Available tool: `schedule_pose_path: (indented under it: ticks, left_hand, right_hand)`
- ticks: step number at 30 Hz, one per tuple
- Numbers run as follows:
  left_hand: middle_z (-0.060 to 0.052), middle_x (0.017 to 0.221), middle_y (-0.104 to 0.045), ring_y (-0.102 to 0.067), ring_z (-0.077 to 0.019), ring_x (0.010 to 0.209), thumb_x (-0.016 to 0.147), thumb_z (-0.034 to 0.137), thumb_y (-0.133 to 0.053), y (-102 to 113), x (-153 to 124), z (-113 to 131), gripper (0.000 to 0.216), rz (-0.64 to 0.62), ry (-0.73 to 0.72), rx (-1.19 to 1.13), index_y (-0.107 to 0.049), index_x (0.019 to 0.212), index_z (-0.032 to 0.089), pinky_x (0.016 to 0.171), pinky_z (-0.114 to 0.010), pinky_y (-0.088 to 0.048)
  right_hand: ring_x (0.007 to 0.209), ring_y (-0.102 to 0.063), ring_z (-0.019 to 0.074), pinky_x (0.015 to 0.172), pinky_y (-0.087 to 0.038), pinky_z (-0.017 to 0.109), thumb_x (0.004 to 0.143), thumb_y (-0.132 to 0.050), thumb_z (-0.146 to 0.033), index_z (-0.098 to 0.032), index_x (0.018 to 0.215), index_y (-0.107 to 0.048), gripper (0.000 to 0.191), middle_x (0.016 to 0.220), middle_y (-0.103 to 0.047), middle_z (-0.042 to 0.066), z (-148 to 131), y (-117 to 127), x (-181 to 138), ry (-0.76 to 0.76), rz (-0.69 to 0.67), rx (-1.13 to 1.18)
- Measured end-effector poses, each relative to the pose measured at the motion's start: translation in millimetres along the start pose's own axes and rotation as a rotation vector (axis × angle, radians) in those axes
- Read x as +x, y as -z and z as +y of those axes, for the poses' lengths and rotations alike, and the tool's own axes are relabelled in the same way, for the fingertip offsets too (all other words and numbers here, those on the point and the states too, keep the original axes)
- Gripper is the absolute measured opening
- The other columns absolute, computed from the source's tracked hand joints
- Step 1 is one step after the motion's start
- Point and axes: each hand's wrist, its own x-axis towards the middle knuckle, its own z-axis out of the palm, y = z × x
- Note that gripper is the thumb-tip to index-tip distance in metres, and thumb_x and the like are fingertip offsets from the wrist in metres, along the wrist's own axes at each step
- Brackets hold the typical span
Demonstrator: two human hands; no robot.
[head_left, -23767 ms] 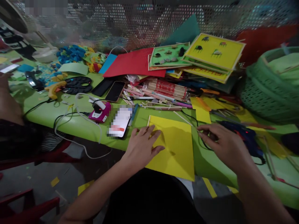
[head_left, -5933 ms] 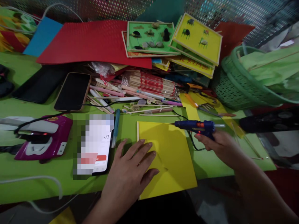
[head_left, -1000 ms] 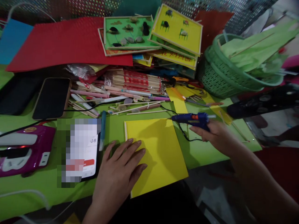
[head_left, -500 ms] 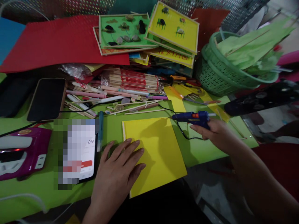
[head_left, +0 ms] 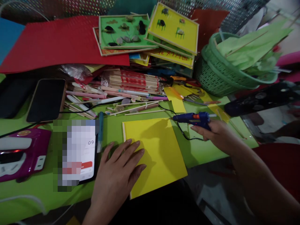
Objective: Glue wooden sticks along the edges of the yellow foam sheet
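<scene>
One yellow sheet (head_left: 158,154) under spread left fingers (head_left: 130,152), one glue gun (head_left: 191,118) in right fingers (head_left: 199,129)

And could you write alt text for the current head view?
The right hand holds a glue gun, its tip by the far right corner of a yellow sheet; the left hand rests partly on the sheet. Behind lie pens, sticks and framed pictures.

On my feed, a plain yellow card (head_left: 157,156) lies flat, slightly turned. A pale wooden stick (head_left: 124,129) runs along the card's left edge, partly hidden. Held near the card's far right corner, a dark blue glue gun (head_left: 191,119) points left; I cannot tell whether its nozzle touches.
</scene>
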Motion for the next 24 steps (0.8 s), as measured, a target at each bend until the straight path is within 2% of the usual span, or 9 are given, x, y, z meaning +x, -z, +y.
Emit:
schedule_pose_path:
  ticks: [5,14,20,24]
  left_hand:
    - [0.002,0.135,-0.071,-0.063,-0.0268,0.128,0.102,0.034,-0.056,-1,0,0,0.024,-0.006,0.000,0.007,-0.071,0.121,0.030,0.114,-0.050,-0.032]
    - [0.003,0.135,-0.071,-0.064,-0.0272,0.127,0.102,0.034,-0.058,0,0,0,0.022,-0.009,0.005,-0.004,-0.071,0.119,0.030,0.113,-0.051,-0.032]
    - [0.003,0.136,-0.071,-0.064,-0.0275,0.127,0.102,0.033,-0.057,0,0,1,0.023,-0.010,0.013,-0.006,-0.071,0.120,0.030,0.113,-0.052,-0.032]
    - [0.002,0.135,-0.071,-0.064,-0.0274,0.127,0.101,0.032,-0.058,0,0,1,0.022,-0.013,0.014,-0.011,-0.072,0.119,0.030,0.113,-0.052,-0.033]
  right_hand:
    - [0.052,-0.054,0.0197,0.051,-0.036,0.031,0.084,-0.056,-0.068,-0.024,0.066,-0.056,0.048,0.055,-0.059,0.004,-2,-1,2,0.018,0.041,-0.010]
    - [0.052,-0.053,0.0191,0.053,-0.034,0.032,0.090,-0.057,-0.061,-0.023,0.065,-0.053,0.046,0.053,-0.058,0.003,-15,-3,3,0.076,-0.008,0.015]
    - [0.053,-0.055,0.0183,0.052,-0.034,0.030,0.088,-0.055,-0.066,-0.024,0.063,-0.053,0.049,0.054,-0.059,0.002,-22,-5,6,0.111,-0.025,0.049]
    - [0.053,-0.054,0.0193,0.051,-0.034,0.031,0.088,-0.056,-0.066,-0.025,0.062,-0.053,0.049,0.053,-0.057,0.002,-15,-5,6,0.091,-0.014,0.051]
